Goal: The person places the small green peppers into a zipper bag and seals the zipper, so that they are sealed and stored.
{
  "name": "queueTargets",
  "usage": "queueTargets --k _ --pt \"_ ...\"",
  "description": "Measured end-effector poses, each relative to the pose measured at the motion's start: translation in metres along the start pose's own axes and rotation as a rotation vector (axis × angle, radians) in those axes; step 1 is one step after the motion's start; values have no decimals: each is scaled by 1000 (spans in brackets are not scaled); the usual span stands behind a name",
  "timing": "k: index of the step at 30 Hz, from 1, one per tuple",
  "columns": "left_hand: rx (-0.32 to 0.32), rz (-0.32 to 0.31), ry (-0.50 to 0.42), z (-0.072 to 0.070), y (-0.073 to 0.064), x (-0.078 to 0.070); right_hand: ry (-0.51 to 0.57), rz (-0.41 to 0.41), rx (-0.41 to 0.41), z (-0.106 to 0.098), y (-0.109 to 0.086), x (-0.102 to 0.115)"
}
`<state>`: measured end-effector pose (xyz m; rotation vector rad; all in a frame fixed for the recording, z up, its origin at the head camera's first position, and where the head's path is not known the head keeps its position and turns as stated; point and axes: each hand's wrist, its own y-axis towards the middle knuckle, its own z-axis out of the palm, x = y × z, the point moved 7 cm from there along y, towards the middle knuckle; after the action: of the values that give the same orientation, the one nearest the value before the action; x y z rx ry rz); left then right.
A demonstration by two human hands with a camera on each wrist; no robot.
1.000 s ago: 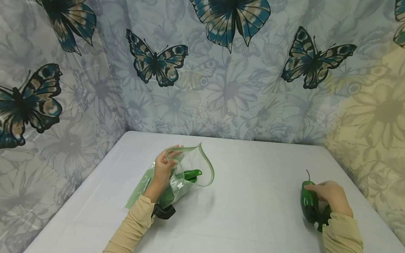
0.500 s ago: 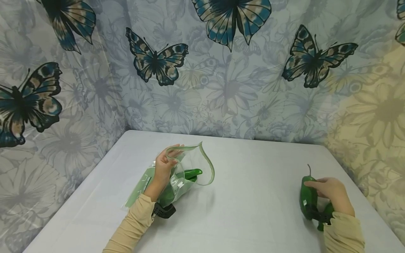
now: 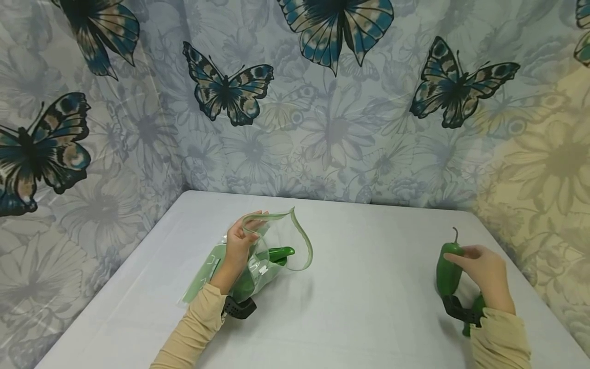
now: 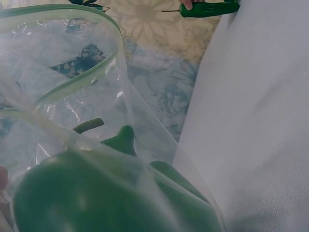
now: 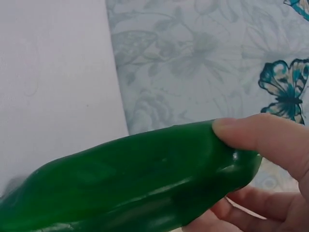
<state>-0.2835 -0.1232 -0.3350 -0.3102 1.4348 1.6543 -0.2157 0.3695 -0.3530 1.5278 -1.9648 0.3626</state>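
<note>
Over the white cloth-covered table [image 3: 364,287], the right hand [image 3: 485,269] has lifted the long, glossy green pepper [image 3: 448,277] it pinches, seemingly into mid-air: picked up, yet outside the clear, green-rimmed plastic bag [image 3: 262,274] the left hand [image 3: 237,245] grips.

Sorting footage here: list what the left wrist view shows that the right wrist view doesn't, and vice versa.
Left wrist only: the clear bag, green peppers inside it, a bit of the left hand, and the stem of the held pepper.
Right wrist only: the right hand gripping that pepper between thumb and fingers.
Both: the held pepper, part of the right hand, the white tabletop and the butterfly-print backdrop.
</note>
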Motion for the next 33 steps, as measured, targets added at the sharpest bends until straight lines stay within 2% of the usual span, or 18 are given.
queueTargets --k 9,15,22,29,33 --pt "-8 -6 14 -1 -1 0 41 -25 -6 -3 4 8" --pt "-4 -18 17 0 -2 2 60 -75 38 1 2 16" --pt "-5 -18 14 0 -2 3 1 -175 14 5 1 31" --pt "-4 -19 14 1 -3 4 -18 -215 40 10 -1 40" --pt "-3 -24 21 2 -3 5 -15 -236 18 11 -2 44"
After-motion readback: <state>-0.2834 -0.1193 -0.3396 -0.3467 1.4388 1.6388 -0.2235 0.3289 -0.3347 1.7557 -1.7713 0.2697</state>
